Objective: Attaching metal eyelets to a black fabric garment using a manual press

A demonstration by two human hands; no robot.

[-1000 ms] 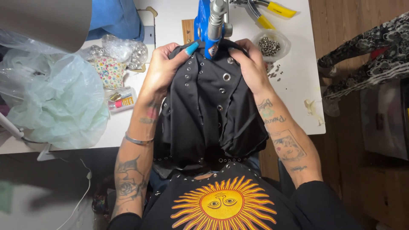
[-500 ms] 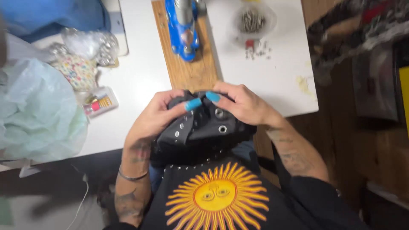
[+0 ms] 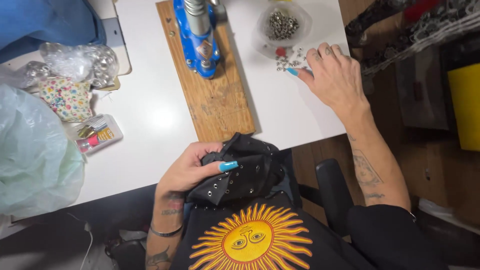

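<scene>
Left grip [image 3: 192, 167] on black garment [image 3: 245, 172]

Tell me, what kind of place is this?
Probably a small craft or sewing workshop: a blue hand press on a wooden board, loose metal eyelets by the right hand, and black studded fabric in the left hand.

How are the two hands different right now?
The left hand is curled, gripping the black cloth near the lap; the right hand is stretched out flat, reaching the loose eyelets on the table. Both have blue nails.
</scene>
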